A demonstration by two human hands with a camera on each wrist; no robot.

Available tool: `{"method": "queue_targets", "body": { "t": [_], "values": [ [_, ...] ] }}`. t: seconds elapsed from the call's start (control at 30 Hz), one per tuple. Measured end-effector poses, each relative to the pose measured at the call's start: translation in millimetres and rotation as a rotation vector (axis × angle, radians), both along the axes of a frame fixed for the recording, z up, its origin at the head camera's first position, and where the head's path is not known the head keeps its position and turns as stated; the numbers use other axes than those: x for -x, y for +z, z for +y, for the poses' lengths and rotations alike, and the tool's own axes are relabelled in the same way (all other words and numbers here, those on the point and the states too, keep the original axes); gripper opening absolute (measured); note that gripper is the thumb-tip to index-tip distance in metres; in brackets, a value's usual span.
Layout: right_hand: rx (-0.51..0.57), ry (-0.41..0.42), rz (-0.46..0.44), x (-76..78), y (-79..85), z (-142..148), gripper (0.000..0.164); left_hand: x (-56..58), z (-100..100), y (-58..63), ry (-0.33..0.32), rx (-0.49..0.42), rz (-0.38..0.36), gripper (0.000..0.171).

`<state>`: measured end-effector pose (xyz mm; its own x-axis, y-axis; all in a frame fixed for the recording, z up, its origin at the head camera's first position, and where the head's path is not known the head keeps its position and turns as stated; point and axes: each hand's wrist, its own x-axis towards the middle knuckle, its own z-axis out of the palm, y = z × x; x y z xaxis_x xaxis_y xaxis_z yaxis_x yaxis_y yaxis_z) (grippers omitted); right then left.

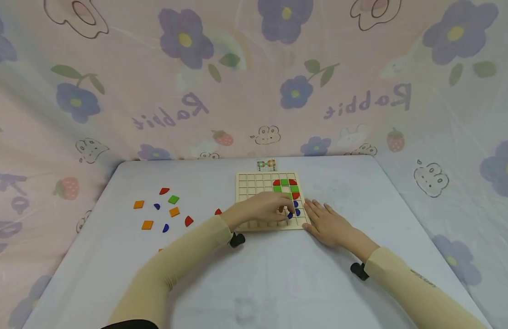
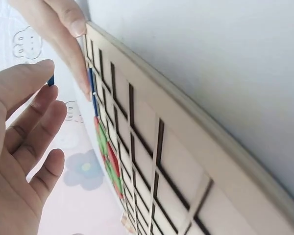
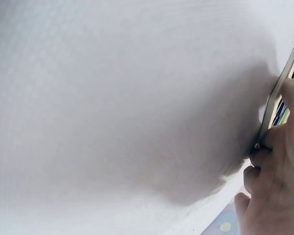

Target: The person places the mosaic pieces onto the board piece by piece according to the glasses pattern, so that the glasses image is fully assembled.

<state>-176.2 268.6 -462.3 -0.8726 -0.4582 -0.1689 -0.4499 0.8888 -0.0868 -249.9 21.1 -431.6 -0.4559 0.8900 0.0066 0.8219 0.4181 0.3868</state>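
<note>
My left hand [image 1: 264, 206] is over the wooden grid board [image 1: 247, 180], pinching a small blue half-round tile [image 2: 51, 81] between thumb and index finger. Its other fingers are loosely bent. Close beneath the fingertips, two blue half-round tiles [image 1: 297, 212] lie in cells near the board's right edge. Farther up that side sit red quarter-round tiles [image 1: 293, 182] and green square tiles [image 1: 284, 182], arranged around a bare cell. My right hand [image 1: 330, 226] lies palm down on the table, fingers extended, with thumb and fingertips against the board's right edge.
A small pattern card [image 1: 266, 164] lies behind the board. Scattered to the left are loose orange squares [image 1: 147, 225], red quarter-rounds [image 1: 189, 221], blue half-rounds [image 1: 166, 227] and a green square [image 1: 173, 199]. A printed curtain [image 1: 246, 91] hangs beyond the white table [image 1: 340, 173].
</note>
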Motion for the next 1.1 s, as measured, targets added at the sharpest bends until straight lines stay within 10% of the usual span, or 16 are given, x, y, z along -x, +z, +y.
{"method": "queue_targets", "body": {
  "t": [1.1],
  "values": [
    [-0.003, 0.006, -0.002, 0.2, -1.3, 1, 0.070, 4.8, 24, -17.9, -0.051, 0.135, 0.069, 0.022]
  ]
}}
